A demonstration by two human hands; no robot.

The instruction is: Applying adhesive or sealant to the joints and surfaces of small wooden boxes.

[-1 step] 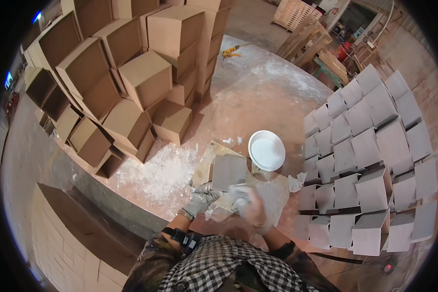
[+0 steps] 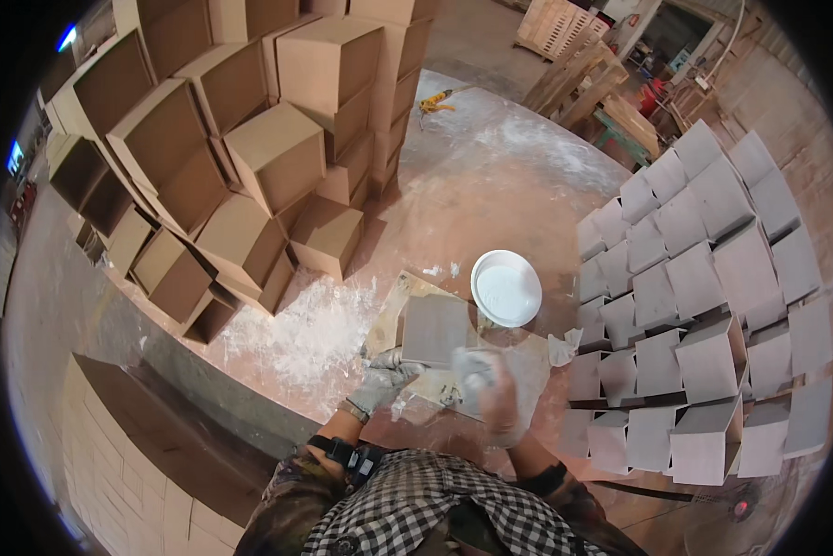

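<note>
A small grey-coated box (image 2: 437, 324) sits on a stained board (image 2: 525, 366) in front of me. My left hand (image 2: 376, 385), in a dirty grey glove, is closed on the box's near left corner. My right hand (image 2: 500, 408), smeared by motion, grips a pale crumpled wad (image 2: 475, 369) close to the box's near right corner. What the wad is made of is too blurred to tell. Just beyond the board stands a round white basin (image 2: 506, 287) with white stuff in it.
Bare brown boxes (image 2: 277, 153) are piled high on the left. Stacked grey-coated boxes (image 2: 671, 296) rise on the right. A crumpled white scrap (image 2: 565, 347) lies beside the board, and a yellow-handled tool (image 2: 435, 100) lies at the far edge of the powder-marked table (image 2: 324, 320).
My right hand has shifted slightly to the right with the pale wad, away from the grey box's near edge. The left hand and the box have stayed in place.
</note>
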